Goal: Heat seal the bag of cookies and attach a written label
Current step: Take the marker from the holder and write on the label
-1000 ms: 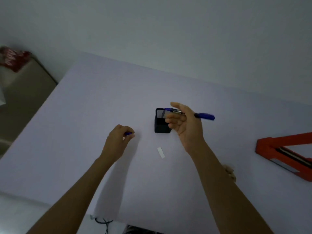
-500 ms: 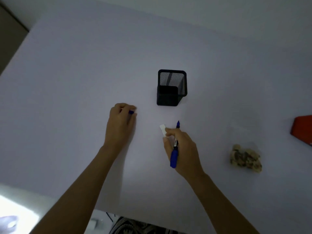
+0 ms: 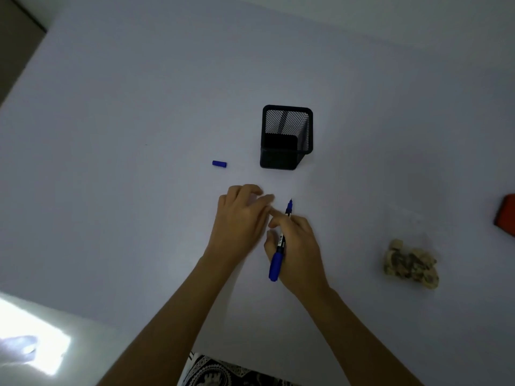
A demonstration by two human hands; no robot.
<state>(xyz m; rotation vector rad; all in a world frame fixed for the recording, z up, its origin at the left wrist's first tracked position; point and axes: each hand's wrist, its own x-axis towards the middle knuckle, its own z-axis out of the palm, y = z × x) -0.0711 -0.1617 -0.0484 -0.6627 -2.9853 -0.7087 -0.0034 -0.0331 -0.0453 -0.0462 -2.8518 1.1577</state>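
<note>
1. right hand (image 3: 295, 246): curled round a blue pen (image 3: 280, 243), tip pointing away toward the holder, capped end near the wrist.
2. left hand (image 3: 239, 218): palm down on the table (image 3: 111, 107), fingers loosely bent and spread, fingertips just beside the right hand's forefinger; nothing plainly gripped. label hidden, perhaps under these fingers; cannot tell.
3. cap (image 3: 219, 163): blue, lying alone on the table, left of the holder and beyond the left hand, apart from both.
4. holder (image 3: 287, 137): black mesh, square, upright, beyond both hands near the table's middle.
5. bag of cookies (image 3: 409, 263): clear, hard to make out, cookies lumped at its near end; on the table well right of the right hand, untouched.
6. red sealer (image 3: 505, 215): only an edge showing at the far right border.
7. patterned cloth (image 3: 223, 371): at the near edge, between the forearms.
</note>
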